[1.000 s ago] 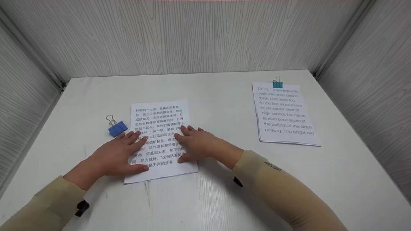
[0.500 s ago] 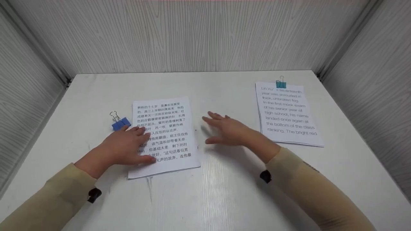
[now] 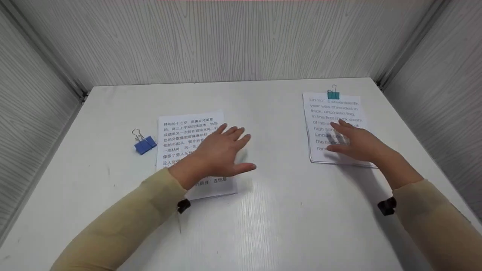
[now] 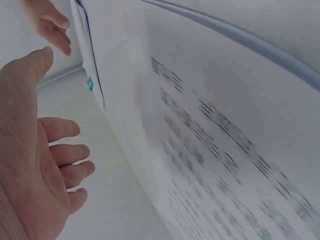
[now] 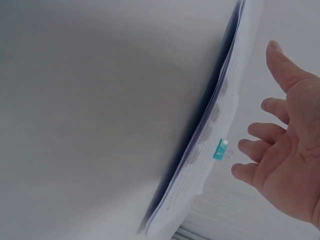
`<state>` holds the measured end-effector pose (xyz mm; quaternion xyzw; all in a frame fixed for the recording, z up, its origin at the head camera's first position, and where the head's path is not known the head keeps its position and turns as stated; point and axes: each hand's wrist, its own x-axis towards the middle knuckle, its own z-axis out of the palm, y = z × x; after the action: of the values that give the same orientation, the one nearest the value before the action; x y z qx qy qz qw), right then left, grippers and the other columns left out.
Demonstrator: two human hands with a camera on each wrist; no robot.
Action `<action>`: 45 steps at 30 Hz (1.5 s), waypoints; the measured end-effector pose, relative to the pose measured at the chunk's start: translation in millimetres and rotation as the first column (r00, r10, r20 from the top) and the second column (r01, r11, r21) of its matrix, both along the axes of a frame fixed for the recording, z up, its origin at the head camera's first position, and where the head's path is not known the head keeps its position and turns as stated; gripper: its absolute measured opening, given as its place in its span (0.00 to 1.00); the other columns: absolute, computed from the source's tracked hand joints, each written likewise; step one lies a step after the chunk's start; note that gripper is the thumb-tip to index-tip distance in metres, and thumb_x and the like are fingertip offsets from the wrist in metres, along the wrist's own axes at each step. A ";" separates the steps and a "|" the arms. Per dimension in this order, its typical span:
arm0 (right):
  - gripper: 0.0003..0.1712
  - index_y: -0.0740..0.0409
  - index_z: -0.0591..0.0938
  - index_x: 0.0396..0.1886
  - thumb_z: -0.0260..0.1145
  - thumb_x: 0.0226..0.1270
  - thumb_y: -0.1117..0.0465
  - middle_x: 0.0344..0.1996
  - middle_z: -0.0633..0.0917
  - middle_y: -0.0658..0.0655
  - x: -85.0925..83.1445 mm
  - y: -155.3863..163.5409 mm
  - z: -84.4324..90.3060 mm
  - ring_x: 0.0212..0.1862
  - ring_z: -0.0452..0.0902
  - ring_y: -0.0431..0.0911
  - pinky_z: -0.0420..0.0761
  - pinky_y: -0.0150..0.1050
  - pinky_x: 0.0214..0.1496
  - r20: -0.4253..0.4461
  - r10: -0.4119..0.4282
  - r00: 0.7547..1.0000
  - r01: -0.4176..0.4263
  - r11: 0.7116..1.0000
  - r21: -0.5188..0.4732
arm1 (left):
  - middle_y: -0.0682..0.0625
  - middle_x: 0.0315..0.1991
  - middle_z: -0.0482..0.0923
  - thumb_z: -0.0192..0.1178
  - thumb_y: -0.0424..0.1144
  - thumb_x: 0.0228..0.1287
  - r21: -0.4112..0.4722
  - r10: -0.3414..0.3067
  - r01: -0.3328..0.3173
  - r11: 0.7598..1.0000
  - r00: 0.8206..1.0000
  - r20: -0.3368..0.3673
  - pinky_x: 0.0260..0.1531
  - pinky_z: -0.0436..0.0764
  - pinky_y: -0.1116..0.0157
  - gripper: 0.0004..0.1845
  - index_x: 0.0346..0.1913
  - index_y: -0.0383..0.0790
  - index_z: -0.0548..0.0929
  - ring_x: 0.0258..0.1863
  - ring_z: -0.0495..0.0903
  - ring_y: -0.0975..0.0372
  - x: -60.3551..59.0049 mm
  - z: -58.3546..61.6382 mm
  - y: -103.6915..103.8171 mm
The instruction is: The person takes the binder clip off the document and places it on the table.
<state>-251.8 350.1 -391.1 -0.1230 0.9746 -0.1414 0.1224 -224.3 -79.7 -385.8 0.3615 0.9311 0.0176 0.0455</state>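
Fingers [image 5: 256,150] released, your left hand [image 3: 214,154] hovers above papers [image 3: 179,137], your right hand [image 3: 361,143] above clipped papers [image 3: 319,113] near the tabletop's [image 3: 278,210] right edge.

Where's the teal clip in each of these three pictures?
Head: the teal clip is upper right, at the far edge of a paper stack.
Left wrist: left side, above mid-height, small.
Right wrist: right of centre, slightly below mid-height.
Shared landmark: the right hand, seen in all three.

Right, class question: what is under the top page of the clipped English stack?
More sheets lie beneath the top page; only their edges show. Anything printed on them is covered, and so is the tabletop directly below.
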 end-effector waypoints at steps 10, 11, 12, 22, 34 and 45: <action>0.60 0.55 0.55 0.87 0.67 0.69 0.28 0.83 0.51 0.72 0.0 29.8 -11.8 0.79 0.49 0.76 0.57 0.75 0.75 0.046 -0.060 0.997 0.056 0.996 0.071 | 0.47 0.86 0.50 0.44 0.77 0.73 -0.037 -0.108 0.108 0.993 0.994 0.002 0.84 0.42 0.52 0.50 0.87 0.48 0.55 0.85 0.48 0.53 -2.1 -12.2 102.0; 0.60 0.55 0.55 0.87 0.67 0.69 0.28 0.83 0.51 0.72 -0.3 31.0 -12.2 0.79 0.49 0.77 0.57 0.75 0.75 0.049 -0.062 0.997 0.058 0.995 0.077 | 0.47 0.86 0.50 0.44 0.77 0.73 -0.039 -0.112 0.112 0.993 0.994 0.007 0.84 0.42 0.53 0.50 0.87 0.48 0.55 0.85 0.48 0.54 -2.5 -14.2 108.9; 0.61 0.55 0.55 0.87 0.67 0.69 0.28 0.83 0.50 0.73 -0.5 32.4 -12.2 0.79 0.48 0.77 0.56 0.75 0.75 0.053 -0.066 0.996 0.061 0.995 0.083 | 0.47 0.86 0.50 0.44 0.77 0.73 -0.039 -0.115 0.116 0.993 0.993 0.010 0.84 0.43 0.53 0.50 0.87 0.49 0.55 0.85 0.48 0.54 -3.2 -16.6 115.3; 0.57 0.52 0.59 0.86 0.70 0.69 0.31 0.84 0.50 0.70 1.3 45.8 -20.0 0.80 0.47 0.76 0.60 0.76 0.73 0.130 -0.089 0.987 0.076 0.992 0.097 | 0.49 0.87 0.48 0.43 0.78 0.72 -0.077 -0.137 0.140 0.987 0.990 0.045 0.84 0.44 0.54 0.51 0.87 0.49 0.54 0.86 0.46 0.54 -8.8 -35.9 160.7; 0.57 0.50 0.57 0.87 0.69 0.69 0.30 0.85 0.47 0.67 -0.1 49.0 -24.3 0.83 0.41 0.72 0.55 0.76 0.75 0.172 -0.096 0.980 0.084 0.994 0.074 | 0.51 0.87 0.46 0.42 0.78 0.73 -0.075 -0.158 0.168 0.983 0.979 0.127 0.83 0.43 0.59 0.51 0.87 0.48 0.52 0.86 0.41 0.52 -13.9 -50.6 179.1; 0.56 0.51 0.58 0.87 0.70 0.70 0.33 0.85 0.48 0.68 -1.3 46.8 -23.8 0.83 0.41 0.70 0.54 0.75 0.77 0.166 -0.092 0.982 0.078 0.993 0.090 | 0.49 0.86 0.51 0.42 0.77 0.73 -0.103 -0.158 0.171 0.980 0.980 0.122 0.83 0.45 0.61 0.51 0.86 0.46 0.56 0.86 0.46 0.55 -15.8 -48.9 186.0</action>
<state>-253.1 396.9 -415.0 -0.0635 0.9701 -0.1156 0.2037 -240.1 106.2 -434.6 0.4324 0.8935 -0.0184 0.1199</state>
